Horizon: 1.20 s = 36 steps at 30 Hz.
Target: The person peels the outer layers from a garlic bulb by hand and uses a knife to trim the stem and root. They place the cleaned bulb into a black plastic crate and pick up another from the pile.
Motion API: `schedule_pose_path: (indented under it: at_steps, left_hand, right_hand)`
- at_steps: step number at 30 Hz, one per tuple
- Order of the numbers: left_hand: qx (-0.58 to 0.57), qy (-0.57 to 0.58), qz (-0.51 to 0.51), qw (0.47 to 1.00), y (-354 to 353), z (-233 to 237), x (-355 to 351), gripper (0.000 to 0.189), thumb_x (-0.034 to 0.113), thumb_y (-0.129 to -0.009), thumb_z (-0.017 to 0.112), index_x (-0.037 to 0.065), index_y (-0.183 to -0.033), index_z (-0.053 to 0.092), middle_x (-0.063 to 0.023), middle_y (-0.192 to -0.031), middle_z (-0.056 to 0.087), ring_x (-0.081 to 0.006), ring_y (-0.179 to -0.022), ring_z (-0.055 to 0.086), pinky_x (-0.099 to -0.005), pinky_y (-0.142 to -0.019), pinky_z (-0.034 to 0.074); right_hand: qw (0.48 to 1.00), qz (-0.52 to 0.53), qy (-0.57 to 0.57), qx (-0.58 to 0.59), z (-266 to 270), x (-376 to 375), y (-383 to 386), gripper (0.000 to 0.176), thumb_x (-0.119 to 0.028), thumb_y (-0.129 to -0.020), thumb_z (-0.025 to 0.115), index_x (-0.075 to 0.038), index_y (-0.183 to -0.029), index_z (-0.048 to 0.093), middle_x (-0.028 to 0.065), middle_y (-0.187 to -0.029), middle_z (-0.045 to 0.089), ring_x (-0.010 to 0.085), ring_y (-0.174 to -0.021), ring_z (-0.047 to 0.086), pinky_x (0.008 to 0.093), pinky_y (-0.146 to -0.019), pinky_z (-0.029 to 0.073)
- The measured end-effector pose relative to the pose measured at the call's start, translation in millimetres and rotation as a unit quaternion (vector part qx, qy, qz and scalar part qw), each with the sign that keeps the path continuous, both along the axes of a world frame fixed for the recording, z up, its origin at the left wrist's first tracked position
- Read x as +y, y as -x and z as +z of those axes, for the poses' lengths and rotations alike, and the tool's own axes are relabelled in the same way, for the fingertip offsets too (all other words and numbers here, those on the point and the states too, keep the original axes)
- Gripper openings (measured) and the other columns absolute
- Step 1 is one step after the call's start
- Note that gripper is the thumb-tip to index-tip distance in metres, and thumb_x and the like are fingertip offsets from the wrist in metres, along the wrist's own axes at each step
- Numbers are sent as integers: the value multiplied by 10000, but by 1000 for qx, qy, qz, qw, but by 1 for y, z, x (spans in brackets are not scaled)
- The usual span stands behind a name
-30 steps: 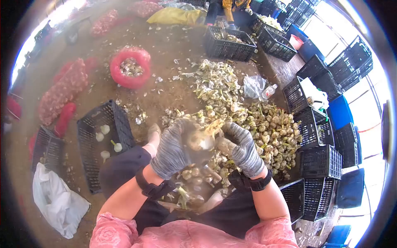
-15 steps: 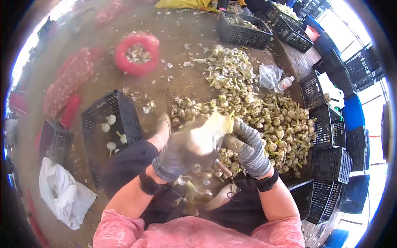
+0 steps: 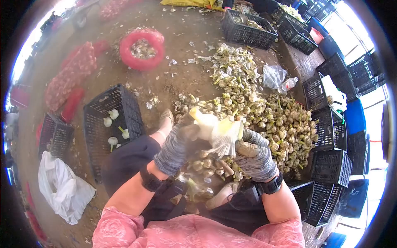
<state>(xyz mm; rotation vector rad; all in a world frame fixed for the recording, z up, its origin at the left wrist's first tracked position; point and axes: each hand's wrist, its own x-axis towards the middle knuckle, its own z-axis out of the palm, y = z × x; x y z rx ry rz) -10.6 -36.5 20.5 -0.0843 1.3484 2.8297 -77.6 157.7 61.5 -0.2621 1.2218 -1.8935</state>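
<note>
A pale garlic bulb (image 3: pixel 205 125) with a yellowish stem stub is held up in front of my body. My left hand (image 3: pixel 178 144), in a grey knitted glove, has its fingers wrapped round the bulb. My right hand (image 3: pixel 255 155), gloved alike, pinches the white papery garlic skin (image 3: pixel 227 138) that spreads out from the bulb's right side. Below the hands, loose bulbs and a brownish stick-like handle lie between my legs, partly hidden. Just beyond my hands stretches a large heap of unpeeled garlic (image 3: pixel 285 126).
At left a black crate (image 3: pixel 134 111) holds several clean bulbs. Beyond it are a red net bag (image 3: pixel 159 58) of skins and a filled net sack (image 3: pixel 74 78). A white bag (image 3: pixel 68 192) lies near left. Stacked crates (image 3: pixel 331 165) line the right, near a plastic bottle (image 3: pixel 288 84).
The skin on the bulb has been drawn out and hangs fanned toward the right. My right hand has moved slightly right and down; the bulb's stem stub now points up left.
</note>
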Motion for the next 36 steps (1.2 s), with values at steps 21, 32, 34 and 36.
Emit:
schedule_pose_path:
  at_steps: [21, 32, 34, 36]
  left_hand:
    - [73, 186, 51, 978, -10, 17, 2, 583, 56, -725, 657, 73, -1237, 378, -51, -1064, 531, -136, -962, 525, -254, -800, 446]
    - [105, 320, 63, 939, -6, 9, 1, 575, 81, -725, 640, 51, -1217, 344, -39, -988, 523, -131, -910, 512, -253, -778, 440]
    - [127, 397, 77, 906, -4, 9, 0, 583, 84, -720, 647, 48, -1217, 344, -42, -994, 522, -136, -922, 510, -257, -788, 439]
    - [253, 545, 65, 797, -5, 12, 2, 683, 103, -663, 727, 35, -1233, 359, -70, -1085, 507, -164, -1003, 502, -293, -863, 415]
  right_hand:
    - [726, 264, -234, 590, -11, -9, -14, 332, -145, -716, 621, -82, -1040, 576, 114, -869, 602, 300, -764, 589, 346, -681, 481]
    - [751, 125, -220, 610, 26, -13, -24, 266, -278, -727, 647, -52, -862, 607, 117, -723, 577, 257, -633, 584, 347, -552, 474]
    - [779, -35, -227, 584, 27, -9, -15, 247, -211, -692, 687, -58, -872, 616, 105, -714, 595, 221, -611, 590, 306, -541, 475]
    - [780, -124, -256, 558, 28, -11, -14, 224, -171, -677, 686, -58, -857, 613, 103, -688, 589, 234, -588, 583, 316, -516, 463]
